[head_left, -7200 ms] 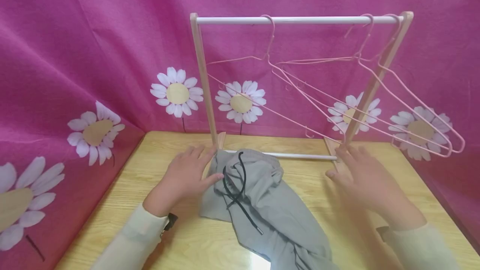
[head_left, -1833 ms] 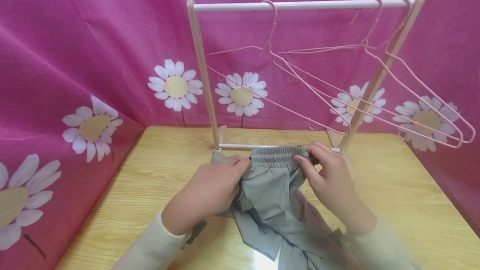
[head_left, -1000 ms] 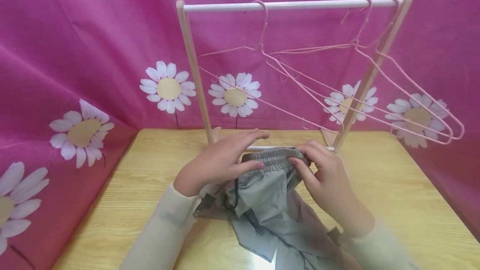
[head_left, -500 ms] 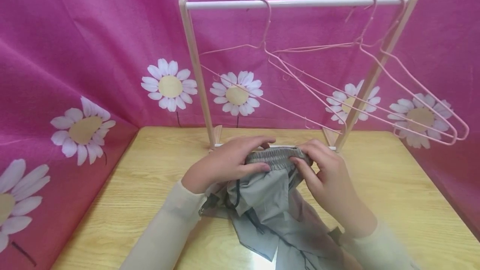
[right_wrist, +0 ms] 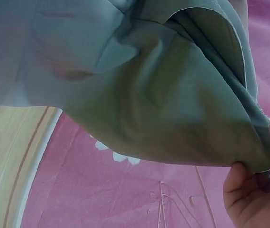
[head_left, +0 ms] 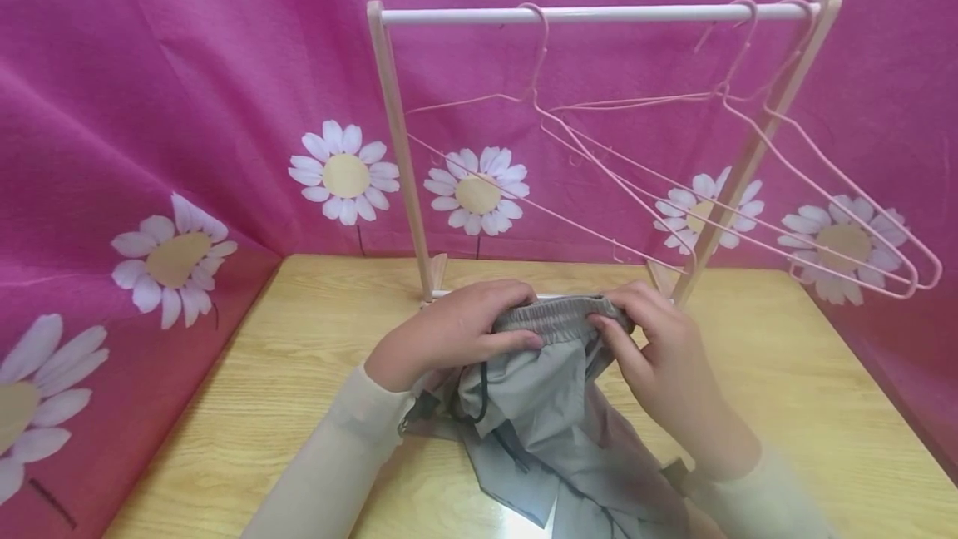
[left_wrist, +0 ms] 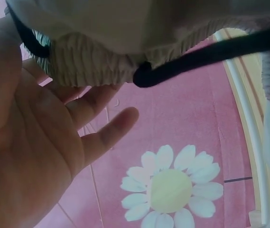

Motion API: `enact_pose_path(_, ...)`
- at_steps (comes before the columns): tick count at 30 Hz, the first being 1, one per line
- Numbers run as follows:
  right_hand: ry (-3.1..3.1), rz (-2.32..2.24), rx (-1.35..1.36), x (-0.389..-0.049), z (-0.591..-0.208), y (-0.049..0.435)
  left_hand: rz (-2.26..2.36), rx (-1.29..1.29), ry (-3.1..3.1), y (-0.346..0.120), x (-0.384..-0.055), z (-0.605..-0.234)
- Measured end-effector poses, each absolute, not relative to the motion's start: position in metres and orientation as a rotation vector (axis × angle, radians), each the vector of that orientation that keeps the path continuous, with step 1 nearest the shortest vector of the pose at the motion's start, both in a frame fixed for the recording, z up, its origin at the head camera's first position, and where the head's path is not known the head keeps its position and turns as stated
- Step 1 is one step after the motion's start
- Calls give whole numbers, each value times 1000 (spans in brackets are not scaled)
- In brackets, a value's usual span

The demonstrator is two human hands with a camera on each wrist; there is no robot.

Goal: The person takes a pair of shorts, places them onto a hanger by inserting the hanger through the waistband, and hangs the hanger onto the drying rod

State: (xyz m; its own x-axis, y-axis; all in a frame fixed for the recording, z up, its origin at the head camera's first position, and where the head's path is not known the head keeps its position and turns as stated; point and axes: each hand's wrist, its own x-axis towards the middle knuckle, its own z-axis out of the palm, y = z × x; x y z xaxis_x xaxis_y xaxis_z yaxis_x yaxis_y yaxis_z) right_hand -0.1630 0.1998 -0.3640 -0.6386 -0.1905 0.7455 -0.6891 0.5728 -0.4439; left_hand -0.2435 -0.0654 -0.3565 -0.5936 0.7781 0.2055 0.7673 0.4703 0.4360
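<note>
A pair of grey trousers (head_left: 546, 398) with a gathered elastic waistband and a dark drawstring is lifted at the waist, its legs trailing over the wooden table. My left hand (head_left: 460, 327) holds the waistband's left part, thumb in front and fingers behind; in the left wrist view its fingers (left_wrist: 104, 137) reach under the gathered band. At the other end, my right hand (head_left: 662, 364) pinches the waistband corner between thumb and fingers. The right wrist view shows that hand (right_wrist: 258, 194) gripping an edge of the grey cloth (right_wrist: 172, 114).
Behind the trousers stands a small clothes rack with wooden posts (head_left: 400, 148) and a white top rail (head_left: 636, 13). Several pink wire hangers (head_left: 539, 48) hang from it. A magenta curtain (head_left: 224, 48) with daisies closes off the back and sides of the table (head_left: 299, 339).
Earlier both hands were open beside the trousers lying on the table; since then they have raised the waistband. The left hand let go, then lowered its fingers round the band again.
</note>
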Motion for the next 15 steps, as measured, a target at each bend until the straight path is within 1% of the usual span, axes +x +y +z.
enact_pose_path(15,-2122,979,605,-165,-358,211,801,1348,2655,-72,-238,-351)
